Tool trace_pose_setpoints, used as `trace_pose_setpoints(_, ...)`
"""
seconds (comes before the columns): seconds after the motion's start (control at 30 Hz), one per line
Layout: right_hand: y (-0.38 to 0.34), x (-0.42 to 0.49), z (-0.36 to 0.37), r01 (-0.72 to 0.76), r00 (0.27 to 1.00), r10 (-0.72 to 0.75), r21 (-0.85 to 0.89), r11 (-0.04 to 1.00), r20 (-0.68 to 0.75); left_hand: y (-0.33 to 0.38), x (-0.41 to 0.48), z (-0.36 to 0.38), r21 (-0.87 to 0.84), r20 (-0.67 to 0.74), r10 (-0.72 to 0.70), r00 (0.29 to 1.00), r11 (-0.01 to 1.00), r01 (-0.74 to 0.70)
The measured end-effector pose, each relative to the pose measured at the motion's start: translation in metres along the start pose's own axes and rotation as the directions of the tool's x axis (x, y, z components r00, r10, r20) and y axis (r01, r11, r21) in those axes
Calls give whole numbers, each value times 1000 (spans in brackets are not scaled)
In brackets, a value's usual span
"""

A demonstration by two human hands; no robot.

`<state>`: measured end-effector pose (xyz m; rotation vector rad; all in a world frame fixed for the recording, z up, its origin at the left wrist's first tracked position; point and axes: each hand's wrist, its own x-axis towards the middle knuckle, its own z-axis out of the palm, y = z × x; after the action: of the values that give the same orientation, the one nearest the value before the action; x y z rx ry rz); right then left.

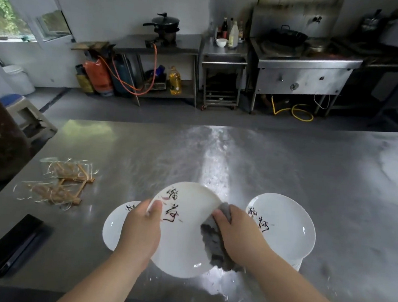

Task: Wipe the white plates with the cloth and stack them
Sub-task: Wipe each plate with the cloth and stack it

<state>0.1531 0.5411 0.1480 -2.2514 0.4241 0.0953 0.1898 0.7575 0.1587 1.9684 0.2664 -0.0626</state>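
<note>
1. A held plate [185,236] is kept tilted above the tabletop [311,175], near its front edge, between two other plates
2. Its left rim is gripped by the left hand [142,227]; the thumb is laid over the face, and the remaining fingers are hidden behind the plate, so their lie cannot be told
3. A grey cloth [213,246] is clutched by the right hand [239,229], whose fingers [221,216] are curled round it and pressed against the held plate's right rim
4. The step in hand is judged to be the wiping of this plate; its stacking is not yet done
5. A left plate [114,227] is seen lying flat, partly covered by the left hand; a right plate [285,226] lies just beside the right hand, and a second rim seems to show beneath it, so a stack may be there
6. Which pile is already wiped cannot be told
7. Next, the cloth is likely to be swept across the face while the rim is steadied; afterwards the held plate would need to be lowered flat and centred on the chosen pile
8. Water is seen on the tabletop, so a slippery rim is to be expected
</note>
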Motion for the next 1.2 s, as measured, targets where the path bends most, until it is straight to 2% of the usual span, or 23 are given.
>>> trace_pose_setpoints(0.1, 12, -8, 1, -23, 999, 20, 103, 994, 28, -9, -8, 3, 41, 3, 2, 1000, 999, -2)
trace_pose_setpoints(0.13, 10, -10, 0, -32, 999, 29, 150, 988, 24, -8, -12, 5, -8, 16, -28, 999, 1000, 29)
trace_pose_setpoints(0.17, 6, -10, -1, -36, 999, 36, 191, 981, 1, -5, -15, 8, -98, 51, -127, 991, 987, 131)
trace_pose_setpoints(0.2, 1, -12, -2, -24, 998, 35, 241, 970, -42, 0, -16, 9, -205, 127, -281, 951, 931, 303)
trace_pose_setpoints(0.23, -6, -14, -3, 12, 995, 19, 325, 946, -93, 4, -14, 9, -281, 247, -433, 867, 825, 491)
trace_pose_setpoints(0.27, -13, -17, -6, 77, 990, -20, 427, 901, -136, 7, -10, 8, -317, 391, -518, 761, 700, 640)
trace_pose_setpoints(0.3, -20, -21, -9, 163, 981, -83, 514, 842, -175, 10, -6, 7, -323, 522, -536, 663, 596, 735)
trace_pose_setpoints(0.33, -26, -24, -14, 238, 969, -147, 575, 783, -200, 14, -5, 5, -322, 617, -514, 595, 525, 788)
trace_pose_setpoints(0.37, -29, -26, -20, 289, 957, -208, 617, 732, -202, 20, -5, 2, -346, 670, -468, 576, 490, 800)
trace_pose_setpoints(0.43, -34, -27, -35, 287, 953, -270, 694, 660, -137, 32, -3, -5, -467, 691, -372, 620, 425, 776)
trace_pose_setpoints(0.5, -37, -28, -45, 257, 954, -293, 679, 687, -64, 36, 0, -11, -599, 635, -306, 710, 385, 702)
trace_pose_setpoints(0.57, -37, -33, -44, 277, 948, -318, 542, 793, -20, 40, 0, -11, -661, 579, -253, 775, 410, 628)
trace_pose_setpoints(0.63, -39, -44, -34, 295, 936, -347, 399, 868, 63, 45, -7, -8, -650, 595, -150, 790, 487, 582)
trace_pose_setpoints(0.7, -41, -56, -17, 435, 895, -445, 169, 885, 30, 46, -17, -3, -658, 599, -45, 800, 542, 523)
trace_pose_setpoints(0.73, -44, -59, -10, 516, 857, -514, 43, 856, -42, 47, -21, -1, -666, 609, 0, 793, 543, 512)
trace_pose_setpoints(0.8, -53, -59, -4, 656, 719, -670, -136, 742, -185, 52, -27, 0, -706, 607, 83, 790, 512, 488)
trace_pose_setpoints(0.83, -56, -56, -5, 701, 653, -732, -208, 682, -198, 56, -28, 0, -728, 590, 112, 799, 502, 467)
trace_pose_setpoints(0.9, -65, -49, -10, 736, 604, -788, -300, 607, -115, 61, -30, -1, -759, 553, 142, 821, 493, 426)
trace_pose_setpoints(1.0, -78, -35, -26, 747, 605, -796, -348, 566, 3, 65, -28, -6, -777, 538, 188, 822, 488, 398)
trace_pose_setpoints(1.1, -92, -18, -40, 734, 580, -815, -440, 517, 11, 68, -26, -11, -783, 542, 243, 805, 493, 379)
trace_pose_setpoints(1.13, -94, -11, -43, 704, 596, -803, -473, 530, -12, 68, -25, -12, -790, 527, 250, 812, 498, 359)
trace_pose_setpoints(1.2, -92, -2, -48, 596, 712, -697, -454, 662, -81, 68, -22, -16, -793, 483, 242, 842, 527, 304)
